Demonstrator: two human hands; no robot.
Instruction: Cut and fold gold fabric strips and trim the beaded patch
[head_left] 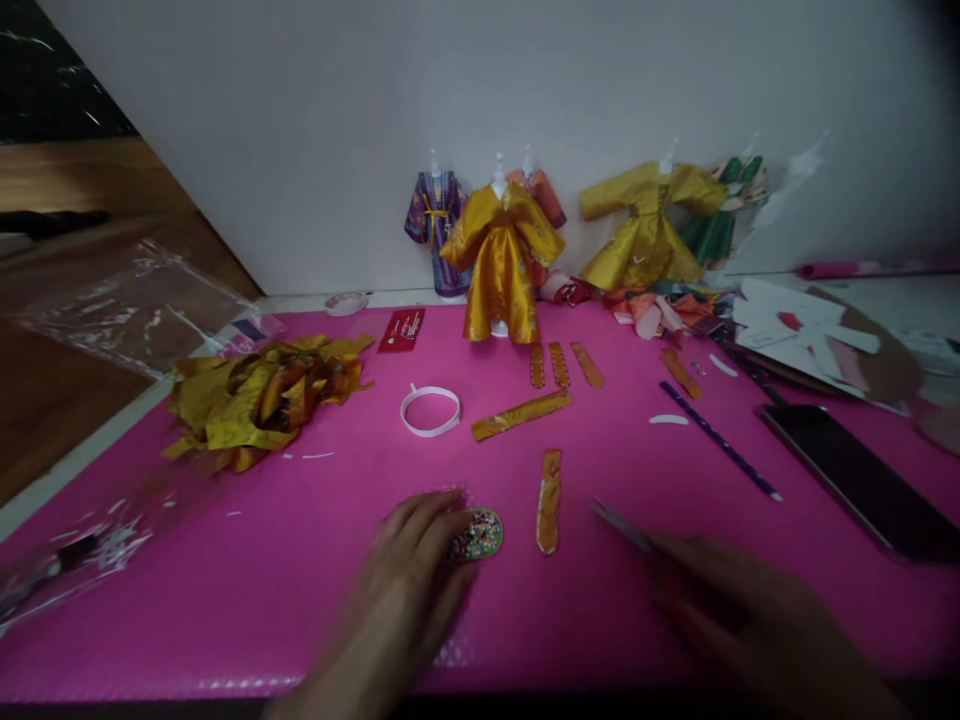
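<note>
Nearest to us, our left hand (420, 575) lies on the pink mat (300, 600) that covers the bench, its fingers spread and resting against a small oval dish of beads (475, 536); the grip is apart, touching the dish's left side rather than closed around it. Our right hand (739, 610) is blurred, its grip closed on a thin pointed tool (621, 527) whose tip juts up and left, well apart from the dish. Between the two hands, just right of the dish, lies a short gold fabric strip (549, 500). Farther out we see a white paper ring (430, 410), a longer gold strip (521, 414) and three small gold pieces (559, 365). To the left sits a heap of gold scraps (262, 395); to the right, a dark pencil (720, 440) and a phone (862, 480). Against the wall stand little dress forms, a gold robe (502, 260) foremost, a purple robe (433, 220) and another gold robe (649, 230) beside it.
</note>
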